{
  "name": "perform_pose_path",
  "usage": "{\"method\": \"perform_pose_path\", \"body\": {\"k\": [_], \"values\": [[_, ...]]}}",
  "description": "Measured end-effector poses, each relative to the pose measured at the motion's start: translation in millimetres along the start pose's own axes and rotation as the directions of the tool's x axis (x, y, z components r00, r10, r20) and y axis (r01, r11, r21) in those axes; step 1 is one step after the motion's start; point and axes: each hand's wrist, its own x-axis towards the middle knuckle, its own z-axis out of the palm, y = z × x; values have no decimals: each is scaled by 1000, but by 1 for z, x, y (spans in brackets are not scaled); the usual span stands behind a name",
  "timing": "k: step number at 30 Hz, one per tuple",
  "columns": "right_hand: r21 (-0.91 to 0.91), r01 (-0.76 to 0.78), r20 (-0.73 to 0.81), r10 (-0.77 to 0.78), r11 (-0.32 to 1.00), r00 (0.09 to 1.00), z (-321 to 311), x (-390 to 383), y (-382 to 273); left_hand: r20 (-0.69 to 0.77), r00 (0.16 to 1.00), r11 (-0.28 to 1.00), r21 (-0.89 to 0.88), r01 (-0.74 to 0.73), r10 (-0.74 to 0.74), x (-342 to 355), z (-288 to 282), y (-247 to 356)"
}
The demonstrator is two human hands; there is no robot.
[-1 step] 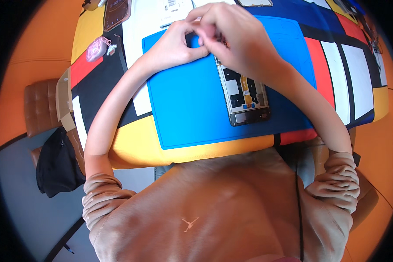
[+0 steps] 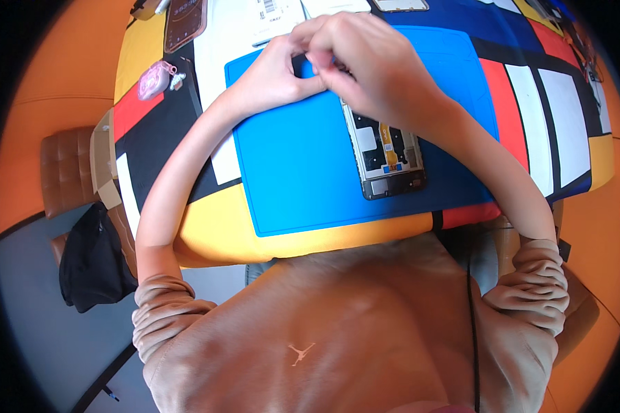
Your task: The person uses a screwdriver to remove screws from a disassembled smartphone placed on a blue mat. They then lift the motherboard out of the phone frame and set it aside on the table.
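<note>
Colour-block tablecloth (image 2: 530, 89) covers the table, with a blue mat (image 2: 303, 165) at its near edge. Fingertips of the left hand (image 2: 275, 72) and right hand (image 2: 372, 65) meet, pinched nearly closed on a small dark piece (image 2: 302, 65); its kind cannot be told. At five o'clock from the hands, an opened phone (image 2: 387, 148) lies flat on the mat, internals up, partly under the right wrist. At nine o'clock from the mat, a cardboard box (image 2: 103, 162) stands at the table edge; contents not visible.
</note>
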Motion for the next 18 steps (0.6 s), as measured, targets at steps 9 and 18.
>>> {"method": "perform_pose_path", "body": {"k": [9, 18], "values": [[38, -203, -45, 205, 978, 978, -1, -5, 6, 61, 997, 998, 33, -59, 57, 3, -2, -1], [539, -584, -60, 719, 607, 692, -23, -4, 6, 155, 987, 994, 103, -47, 30, 7, -5, 4]]}}
